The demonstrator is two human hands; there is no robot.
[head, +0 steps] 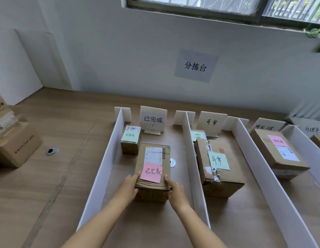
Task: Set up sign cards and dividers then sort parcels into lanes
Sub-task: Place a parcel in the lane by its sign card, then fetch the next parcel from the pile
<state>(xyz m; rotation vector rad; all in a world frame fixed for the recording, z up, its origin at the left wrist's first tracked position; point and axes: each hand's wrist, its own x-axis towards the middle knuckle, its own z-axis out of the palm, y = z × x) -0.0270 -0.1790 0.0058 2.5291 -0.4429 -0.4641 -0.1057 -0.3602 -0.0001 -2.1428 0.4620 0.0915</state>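
Clasping parcel (153, 156) with left hand (129, 185) and right hand (175, 189), fingers (135, 177) curled round it. Placed 6 o'clock of matching sign (153, 119).

A parcel sorting station: wall sign (196, 66) reading 分拣台, white dividers (191, 167) making lanes on a table (48, 185).

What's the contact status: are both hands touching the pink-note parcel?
Touching. Head view: left hand and right hand grip the near corners of the pink-note parcel, thumbs on its top edge, no gap.
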